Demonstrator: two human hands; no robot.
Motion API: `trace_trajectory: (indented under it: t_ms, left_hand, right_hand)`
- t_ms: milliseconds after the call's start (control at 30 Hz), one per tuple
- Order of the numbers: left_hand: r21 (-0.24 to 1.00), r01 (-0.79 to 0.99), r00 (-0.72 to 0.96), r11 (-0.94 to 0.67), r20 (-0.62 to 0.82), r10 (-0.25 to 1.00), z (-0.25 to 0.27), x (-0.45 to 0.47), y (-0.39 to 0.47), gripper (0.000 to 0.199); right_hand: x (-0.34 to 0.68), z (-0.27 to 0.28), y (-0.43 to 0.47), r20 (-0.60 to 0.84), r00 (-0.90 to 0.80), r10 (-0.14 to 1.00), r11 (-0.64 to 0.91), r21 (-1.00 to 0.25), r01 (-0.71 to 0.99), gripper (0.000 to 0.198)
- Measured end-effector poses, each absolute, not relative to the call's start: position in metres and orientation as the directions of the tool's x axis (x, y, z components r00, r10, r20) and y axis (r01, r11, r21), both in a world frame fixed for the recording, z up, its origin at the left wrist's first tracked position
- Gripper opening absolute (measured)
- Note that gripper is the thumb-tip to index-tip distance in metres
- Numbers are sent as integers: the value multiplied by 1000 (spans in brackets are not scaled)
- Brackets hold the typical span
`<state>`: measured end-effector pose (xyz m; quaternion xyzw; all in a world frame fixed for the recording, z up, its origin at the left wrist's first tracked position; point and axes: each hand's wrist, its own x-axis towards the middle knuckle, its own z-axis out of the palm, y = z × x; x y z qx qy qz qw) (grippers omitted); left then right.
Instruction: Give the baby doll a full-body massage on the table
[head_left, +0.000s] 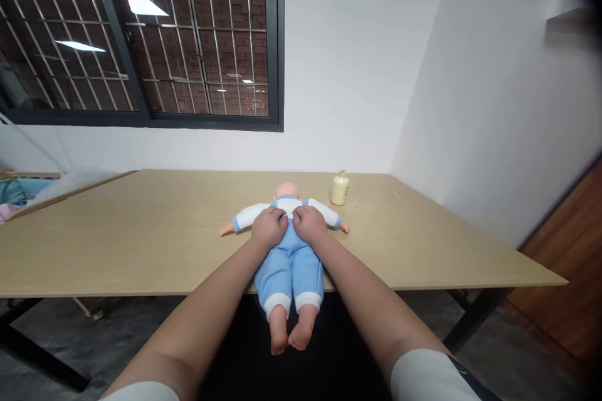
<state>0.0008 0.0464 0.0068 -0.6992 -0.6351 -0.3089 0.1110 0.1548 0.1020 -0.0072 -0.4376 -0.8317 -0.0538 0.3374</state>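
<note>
A baby doll (290,263) in a white and blue outfit lies on the table with its arms spread to both sides. Its bald head points away from me and no face shows. The doll's bare feet hang past the near table edge. My left hand (269,226) rests on the left of its upper body, fingers curled in on the cloth. On the right side, my right hand (309,223) mirrors it, also with curled fingers at the cloth. Both hands almost meet at the middle; the fingertips are partly hidden.
A cream pump bottle (339,190) stands beyond the doll's right-hand arm on the wooden table (164,225). A thin pale strand (397,194) lies farther right. At far left are blue and pink cloths (23,191). A barred window (197,37) is above.
</note>
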Motion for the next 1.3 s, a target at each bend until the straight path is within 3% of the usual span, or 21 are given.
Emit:
trace_trajectory:
  t_ms: [200,400,633,700,800,900,1000,1300]
  left_hand:
    - [206,965,19,-164,568,823,8,1,48,22]
    - [195,961,52,-196,570,820,3,3,47,41]
    - [246,950,55,-190,468,882,21,-7,56,26]
    - [254,953,35,-164,446,894,26,-6,59,32]
    - [251,960,-10,-125,475,880,25,0,59,37]
    - [238,966,-44,-103,544,838,18,6,54,27]
    - [234,968,-65,-88,577,814,11,7,50,33]
    - [208,971,-2,-115,490,872,15,1,58,29]
  right_hand:
    - [154,-8,105,611,-398,684,617,-193,763,19]
    - [157,-9,97,640,-391,661,632,-195,750,35]
    - [160,1,102,559,-432,708,621,-202,757,22]
    - [161,4,104,533,-432,728,608,-210,766,27]
    - [160,6,105,518,-407,752,576,-218,788,40]
    - [155,4,100,553,-367,748,555,-218,803,32]
    - [151,0,93,604,-352,715,565,-203,800,31]
    - [154,4,102,554,-440,707,603,-147,784,28]
